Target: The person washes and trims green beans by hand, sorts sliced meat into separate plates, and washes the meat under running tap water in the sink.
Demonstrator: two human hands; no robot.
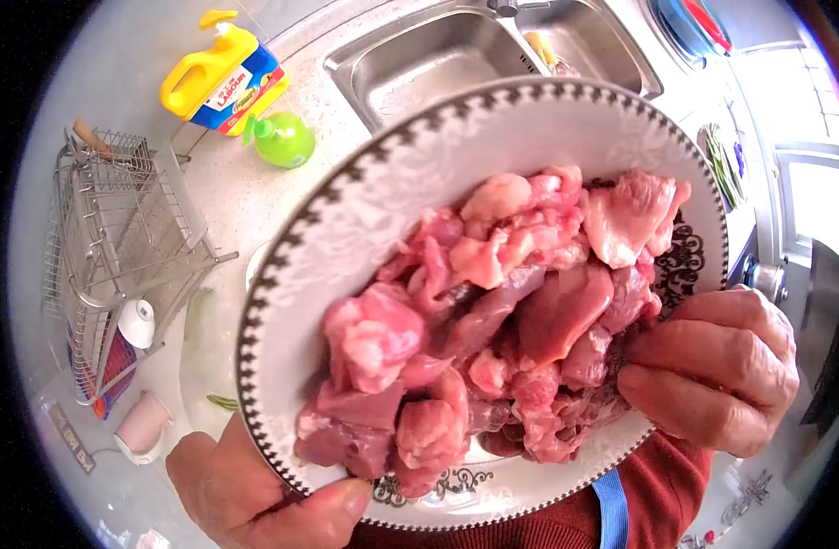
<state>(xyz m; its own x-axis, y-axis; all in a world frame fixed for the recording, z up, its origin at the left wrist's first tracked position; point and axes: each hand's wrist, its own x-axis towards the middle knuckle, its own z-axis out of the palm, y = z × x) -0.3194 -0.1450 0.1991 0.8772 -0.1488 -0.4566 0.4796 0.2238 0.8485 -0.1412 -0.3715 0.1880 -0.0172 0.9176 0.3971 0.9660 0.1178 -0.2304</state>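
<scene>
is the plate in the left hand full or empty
Well filled: raw meat is heaped across the plate, though its upper border is bare.

Bright daylight glares from the window (815,203) at right; fisheye distortion bends edges, 4 corners black.

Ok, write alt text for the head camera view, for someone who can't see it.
Raw meat pieces cover much of a white patterned plate, held at its rim by the left hand, while the right hand touches the meat. Beyond the plate are a steel double sink, a yellow jug, a green bottle and a wire rack.
</scene>
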